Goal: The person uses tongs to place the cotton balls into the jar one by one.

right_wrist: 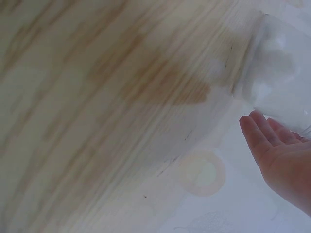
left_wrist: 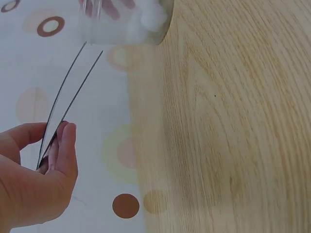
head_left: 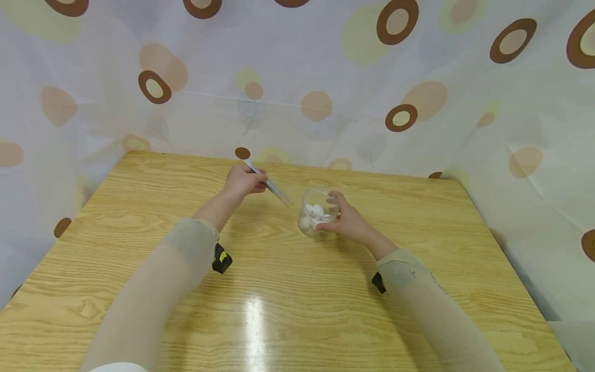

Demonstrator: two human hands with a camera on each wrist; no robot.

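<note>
My left hand (head_left: 245,182) pinches a pair of metal tweezers (head_left: 274,188) between thumb and fingers. In the left wrist view the two tweezer arms (left_wrist: 73,92) stand apart at the tips, with nothing between them, pointing at the jar. My right hand (head_left: 346,219) grips a clear jar (head_left: 303,206) from its right side, thumb at the front and fingers behind. Several white balls (head_left: 318,211), cotton-like in the wrist views, lie in the lower part of the jar. The right wrist view shows fingers (right_wrist: 265,131) against the jar wall (right_wrist: 257,92).
A wood-grain table (head_left: 288,299) spreads under both arms. Behind it and along the sides hangs a white sheet (head_left: 297,67) with brown and beige spots. Black wrist devices (head_left: 222,259) sit under both sleeve cuffs.
</note>
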